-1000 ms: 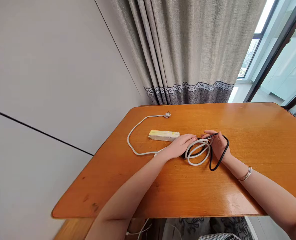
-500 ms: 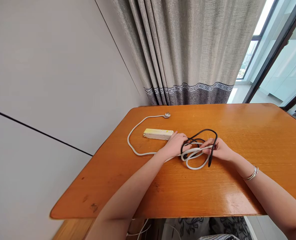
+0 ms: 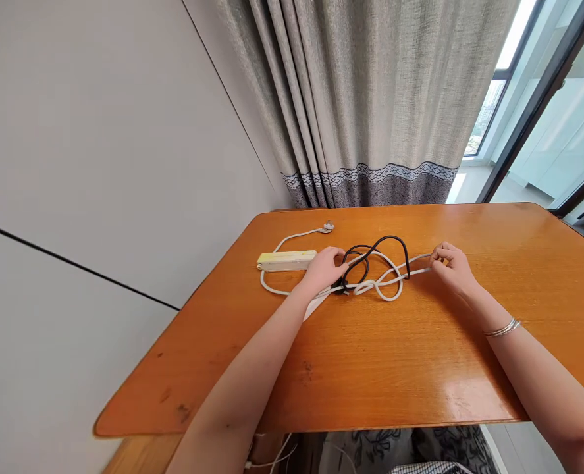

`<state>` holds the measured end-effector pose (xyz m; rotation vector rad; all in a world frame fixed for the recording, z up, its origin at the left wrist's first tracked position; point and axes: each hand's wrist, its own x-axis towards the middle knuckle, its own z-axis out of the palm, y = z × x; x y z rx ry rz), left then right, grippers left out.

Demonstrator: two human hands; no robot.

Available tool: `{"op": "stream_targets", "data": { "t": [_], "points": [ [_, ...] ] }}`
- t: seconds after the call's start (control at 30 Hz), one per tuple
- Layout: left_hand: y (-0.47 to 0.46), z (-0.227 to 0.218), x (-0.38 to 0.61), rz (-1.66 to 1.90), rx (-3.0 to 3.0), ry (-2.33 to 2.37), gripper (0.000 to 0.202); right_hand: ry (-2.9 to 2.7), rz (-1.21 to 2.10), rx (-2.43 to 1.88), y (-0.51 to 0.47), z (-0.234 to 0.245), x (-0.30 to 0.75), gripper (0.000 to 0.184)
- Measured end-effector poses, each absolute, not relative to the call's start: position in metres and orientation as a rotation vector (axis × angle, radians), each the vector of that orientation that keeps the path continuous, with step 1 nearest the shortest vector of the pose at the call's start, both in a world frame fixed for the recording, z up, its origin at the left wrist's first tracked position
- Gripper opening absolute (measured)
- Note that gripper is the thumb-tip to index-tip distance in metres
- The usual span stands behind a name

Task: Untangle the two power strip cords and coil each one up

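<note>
1. While both hands work on the orange table (image 3: pixel 395 368), a plain grey wall (image 3: pixel 99 131) stands off at nine o'clock.
2. A pale power strip (image 3: pixel 286 261) lies flat at nine o'clock from the left hand (image 3: pixel 324 268). Its long side runs from nine to three o'clock. A small plug (image 3: pixel 328 228) rests at one o'clock from it.
3. That left hand is closed around the white cord (image 3: pixel 371 287) and seems to press the black cord (image 3: pixel 390 238) too.
4. Both cords lie in the middle of the table, between the hands. They are stretched long from nine to three o'clock. The black one makes a hoop at twelve o'clock.
5. At three o'clock, the right hand (image 3: pixel 452 266) pinches the white cord tight. A bracelet (image 3: pixel 503 327) sits on that wrist.
6. I think the pulling apart is about half done. The cords are drawn out long, but their loops cross and twist together.
7. A grey curtain (image 3: pixel 371 99) hangs at twelve o'clock, with a window (image 3: pixel 543 99) at two o'clock.
</note>
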<state>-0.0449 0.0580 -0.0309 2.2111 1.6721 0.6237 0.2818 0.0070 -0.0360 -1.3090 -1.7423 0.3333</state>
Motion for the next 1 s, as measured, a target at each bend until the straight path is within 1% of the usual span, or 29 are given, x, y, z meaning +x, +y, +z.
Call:
{"op": "stream_targets", "data": {
  "t": [0.1,0.17,0.23,0.37,0.47,0.63,0.73,0.8,1.0],
  "points": [
    [0.057,-0.025,-0.045,0.674,2.070,1.650,0.032,-1.858,0.297,-1.371,0.007,-0.040,0.278,0.023],
    [0.056,-0.021,-0.043,0.666,2.032,1.620,0.033,-1.927,0.289,-1.353,0.002,-0.041,0.271,0.032],
    [0.056,-0.018,-0.042,0.650,1.987,1.610,0.031,-1.982,0.261,-1.309,-0.006,-0.040,0.262,0.036],
    [0.059,-0.019,-0.043,0.658,1.937,1.571,0.036,-2.118,0.202,-1.198,-0.020,-0.039,0.244,0.032],
    [0.062,-0.023,-0.046,0.672,1.972,1.540,0.038,-2.140,0.203,-1.137,-0.022,-0.040,0.240,0.015],
    [0.064,-0.030,-0.053,0.701,2.075,1.541,0.028,-1.817,0.030,-1.164,-0.006,-0.040,0.261,0.016],
    [0.064,-0.029,-0.057,0.757,2.094,1.558,0.027,-1.531,-0.027,-1.224,0.005,-0.037,0.280,0.018],
    [0.064,-0.027,-0.058,0.808,2.104,1.570,0.026,-1.358,0.039,-1.248,0.012,-0.036,0.290,0.019],
    [0.064,-0.020,-0.059,1.048,2.055,1.613,0.024,-0.906,0.482,-1.089,0.028,-0.040,0.309,0.014]
  ]
}}
